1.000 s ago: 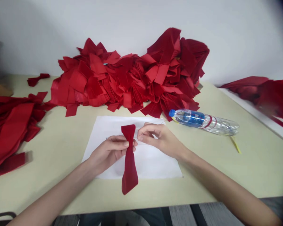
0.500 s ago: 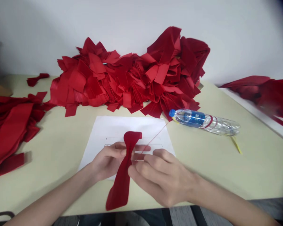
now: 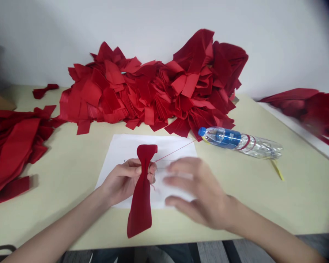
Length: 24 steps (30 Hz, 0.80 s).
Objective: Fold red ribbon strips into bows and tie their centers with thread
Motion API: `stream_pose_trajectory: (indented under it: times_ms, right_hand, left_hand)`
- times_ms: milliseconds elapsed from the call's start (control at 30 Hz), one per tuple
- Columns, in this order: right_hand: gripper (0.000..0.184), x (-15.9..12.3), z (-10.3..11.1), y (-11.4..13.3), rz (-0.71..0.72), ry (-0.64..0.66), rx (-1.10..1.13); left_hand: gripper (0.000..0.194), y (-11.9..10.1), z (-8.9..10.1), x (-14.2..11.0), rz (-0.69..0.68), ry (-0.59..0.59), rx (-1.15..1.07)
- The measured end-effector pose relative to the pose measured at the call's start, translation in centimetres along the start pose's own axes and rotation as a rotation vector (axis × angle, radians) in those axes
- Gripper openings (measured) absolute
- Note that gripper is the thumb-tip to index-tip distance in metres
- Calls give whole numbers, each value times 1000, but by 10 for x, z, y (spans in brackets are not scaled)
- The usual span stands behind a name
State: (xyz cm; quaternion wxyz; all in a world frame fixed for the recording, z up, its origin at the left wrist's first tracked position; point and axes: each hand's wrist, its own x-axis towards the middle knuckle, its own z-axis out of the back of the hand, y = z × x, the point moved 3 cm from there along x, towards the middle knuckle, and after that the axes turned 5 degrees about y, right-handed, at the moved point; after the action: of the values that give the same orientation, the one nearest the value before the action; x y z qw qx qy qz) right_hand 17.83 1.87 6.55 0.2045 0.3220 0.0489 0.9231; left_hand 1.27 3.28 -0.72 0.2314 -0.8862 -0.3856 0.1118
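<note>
My left hand (image 3: 122, 181) pinches a red ribbon bow (image 3: 141, 204) at its gathered middle, thumb in front and fingers curled behind. The bow is held upright over a white printed sheet (image 3: 168, 199), its long end hanging toward me. From my left fingers a thin red thread (image 3: 178, 149) runs taut to the right, up to the neck of a plastic bottle (image 3: 226, 138) lying on its side. A short loose thread end shows below those fingers. My right hand (image 3: 200, 193), blurred by motion, is apart from the bow with its fingers spread and nothing visible in them.
A large heap of red ribbon pieces (image 3: 150, 91) lies along the wall. More red ribbon (image 3: 16, 146) is piled at the left, and a small red bow (image 3: 45, 90) sits behind it. At the right, red fabric (image 3: 309, 106) rests on a white board (image 3: 296, 126).
My right hand has let go near the bow and drawn back to the right, its fingers opening. The bow has shifted slightly up and left; my left fingers have curled in around the thread.
</note>
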Motion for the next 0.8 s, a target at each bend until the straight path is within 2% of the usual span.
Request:
stream_pose_trajectory:
  times_ms: [33, 100, 200, 267, 333, 500, 800]
  right_hand:
    - [24, 4, 3, -9, -123, -18, 68]
    - [21, 10, 5, -27, -365, 27, 157]
    - [20, 14, -6, -41, -540, 252, 298]
    - [21, 12, -13, -42, -566, 389, 412]
    - [22, 9, -16, -39, -576, 447, 474]
    - [26, 2, 0, -41, -606, 359, 473]
    - [30, -25, 23, -54, -755, 325, 378]
  left_hand:
    - [11, 0, 1, 0, -9, 1, 10]
    - [10, 1, 2, 0, -16, 3, 27]
    - [11, 2, 1, 2, 4, -7, 36]
    - [12, 2, 1, 2, 20, -26, 49]
    - [12, 1, 0, 2, 33, -53, 62]
    - [4, 0, 2, 0, 35, -76, 50]
    - [5, 2, 3, 1, 42, -75, 36]
